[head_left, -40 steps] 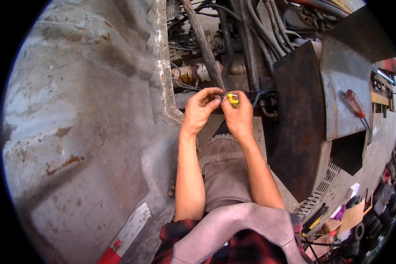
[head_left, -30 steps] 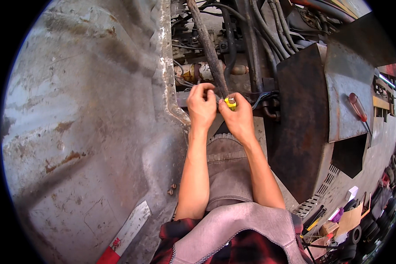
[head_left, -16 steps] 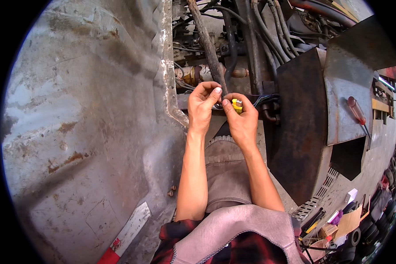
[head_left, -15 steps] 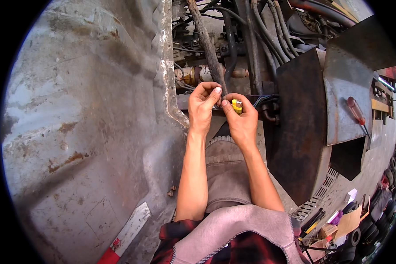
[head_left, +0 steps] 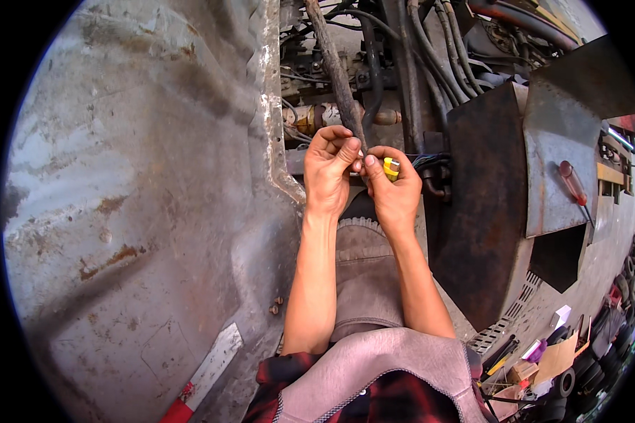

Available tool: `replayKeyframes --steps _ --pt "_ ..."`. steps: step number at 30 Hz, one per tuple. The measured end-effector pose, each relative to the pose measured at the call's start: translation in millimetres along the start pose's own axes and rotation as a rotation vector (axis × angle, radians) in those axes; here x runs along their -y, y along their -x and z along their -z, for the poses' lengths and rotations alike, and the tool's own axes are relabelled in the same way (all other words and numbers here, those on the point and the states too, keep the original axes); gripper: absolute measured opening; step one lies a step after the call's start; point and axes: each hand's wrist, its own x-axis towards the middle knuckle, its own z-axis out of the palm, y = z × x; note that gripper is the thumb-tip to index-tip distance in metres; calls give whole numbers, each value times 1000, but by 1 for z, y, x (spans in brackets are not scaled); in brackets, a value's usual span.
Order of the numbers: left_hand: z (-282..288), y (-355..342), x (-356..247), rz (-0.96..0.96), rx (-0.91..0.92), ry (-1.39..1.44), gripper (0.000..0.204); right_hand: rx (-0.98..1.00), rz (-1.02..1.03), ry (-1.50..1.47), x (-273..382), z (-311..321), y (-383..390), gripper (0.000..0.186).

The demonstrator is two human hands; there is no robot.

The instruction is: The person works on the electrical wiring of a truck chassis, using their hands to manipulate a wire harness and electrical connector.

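My left hand (head_left: 327, 176) is closed in a pinch, its thumb against the bent fingers; a tiny pale bit shows at the fingertips, too small to name. Close beside it, my right hand (head_left: 398, 194) is curled round a small yellow object (head_left: 391, 168) with a metal-coloured top, lighter-like in shape. The fingertips of both hands nearly meet. Just beyond them ends a long, worn wooden-looking pole (head_left: 337, 74). A bundle of thin blue wires (head_left: 430, 161) lies to the right of my right hand.
A large dented grey metal panel (head_left: 141, 169) fills the left side. Hoses (head_left: 441, 53) run at the far side. Rusty sheet-metal plates (head_left: 483, 204) stand on the right, with a red-handled screwdriver (head_left: 573, 185) on one. Boxes and tools (head_left: 543, 359) lie at the lower right.
Both hands have shifted slightly to the right in the picture, with the right hand still around the yellow object. My left thumb sits a little differently against its fingers.
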Motion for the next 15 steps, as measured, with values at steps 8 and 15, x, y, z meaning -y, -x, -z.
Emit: replayKeyframes --steps 8,15 --pt "-9 -3 -17 -101 99 60 18 -54 -32 -51 5 8 -5 10" --pt "55 0 23 89 -43 -466 26 -325 132 -30 8 22 1 11"
